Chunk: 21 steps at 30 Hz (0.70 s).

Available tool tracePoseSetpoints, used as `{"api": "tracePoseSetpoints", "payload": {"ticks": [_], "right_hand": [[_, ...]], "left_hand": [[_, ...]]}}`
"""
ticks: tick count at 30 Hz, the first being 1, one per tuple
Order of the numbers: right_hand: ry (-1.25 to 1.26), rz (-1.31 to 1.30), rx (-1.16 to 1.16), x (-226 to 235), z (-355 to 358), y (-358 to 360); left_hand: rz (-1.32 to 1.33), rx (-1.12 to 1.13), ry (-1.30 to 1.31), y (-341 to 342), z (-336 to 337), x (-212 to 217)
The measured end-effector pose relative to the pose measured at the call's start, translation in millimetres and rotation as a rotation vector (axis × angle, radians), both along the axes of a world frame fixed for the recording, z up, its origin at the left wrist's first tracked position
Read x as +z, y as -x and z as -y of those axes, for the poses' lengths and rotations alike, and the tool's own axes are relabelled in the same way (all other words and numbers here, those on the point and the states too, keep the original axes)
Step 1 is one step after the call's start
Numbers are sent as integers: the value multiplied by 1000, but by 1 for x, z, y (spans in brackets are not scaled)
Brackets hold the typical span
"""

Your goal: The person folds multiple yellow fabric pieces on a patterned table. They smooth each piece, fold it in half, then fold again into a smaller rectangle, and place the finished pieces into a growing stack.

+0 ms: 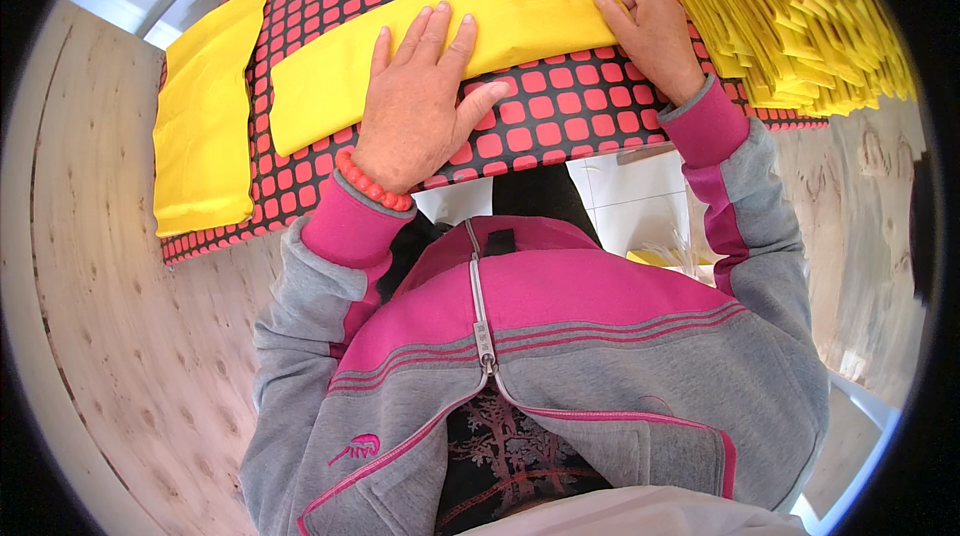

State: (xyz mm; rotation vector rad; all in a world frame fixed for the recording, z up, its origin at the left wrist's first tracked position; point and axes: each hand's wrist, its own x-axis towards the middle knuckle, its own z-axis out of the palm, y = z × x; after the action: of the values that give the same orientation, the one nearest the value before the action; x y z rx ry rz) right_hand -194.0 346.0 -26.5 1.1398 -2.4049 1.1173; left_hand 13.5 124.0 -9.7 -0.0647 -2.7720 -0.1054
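A long folded piece of yellow cloth (530,11) lies flat in front of me, slanting up toward the right. My left hand (420,96) rests palm down on its left half, fingers spread and thumb out to the side; a red bead bracelet circles that wrist. At the strip's right end, my right hand (650,26) pinches the edge between thumb and bent fingers. Another folded yellow piece (205,116) lies apart at the left.
Beneath the cloth is a table cover (545,101) patterned in red squares on black. A tall pile of folded yellow pieces (800,21) stands at the far right. Light wood-look surfaces (120,266) flank the table, and pale floor tiles (635,186) show below its front edge.
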Motion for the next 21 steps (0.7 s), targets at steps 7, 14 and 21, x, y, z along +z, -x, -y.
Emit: {"api": "tracePoseSetpoints", "payload": {"ticks": [7,14,21], "right_hand": [[-130,-441,-129,20,4,-30],[-61,-381,246,12,48,-89],[-156,-124,335,15,19,-95]], "left_hand": [[-25,1,-17,2,4,-9],[10,-4,-113,5,8,-6],[56,47,-122,10,5,1]]}}
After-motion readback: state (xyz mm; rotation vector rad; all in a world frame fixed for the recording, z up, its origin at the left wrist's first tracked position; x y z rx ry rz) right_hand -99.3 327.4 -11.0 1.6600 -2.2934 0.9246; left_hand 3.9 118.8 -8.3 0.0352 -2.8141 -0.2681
